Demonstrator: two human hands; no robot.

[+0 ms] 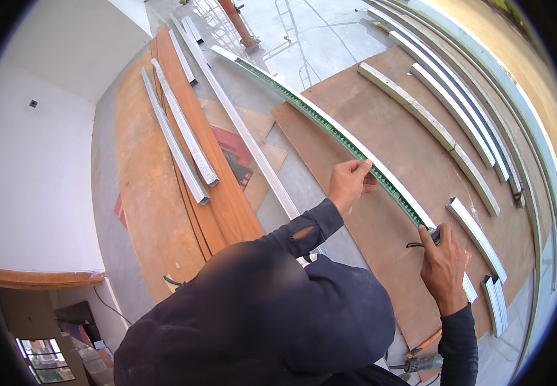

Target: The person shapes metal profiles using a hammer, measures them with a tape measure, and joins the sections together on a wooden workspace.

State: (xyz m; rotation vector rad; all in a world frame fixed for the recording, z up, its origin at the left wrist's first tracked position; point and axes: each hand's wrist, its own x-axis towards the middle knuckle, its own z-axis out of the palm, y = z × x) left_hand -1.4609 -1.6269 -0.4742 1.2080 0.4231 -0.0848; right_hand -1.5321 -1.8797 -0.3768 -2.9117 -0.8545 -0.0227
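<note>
A long white metal profile (399, 182) runs diagonally from far left to near right. Along its left edge lies the green blade of a tape measure (330, 127), pulled far out. My left hand (348, 186) pinches blade and profile edge between thumb and fingers, about midway along. Lower right, my right hand (444, 270) is closed around the dark tape case (434, 235), which is mostly hidden by the fingers. A dark strap hangs beside the case. The profile's near end shows below the right hand.
Brown boards (381, 238) lie under the work. Several metal profiles (436, 128) rest to the right, with short pieces (496, 305) near my right hand. More profiles (185, 122) lie on orange-brown planks (227, 199) at left. A power tool (423, 364) sits at the lower edge.
</note>
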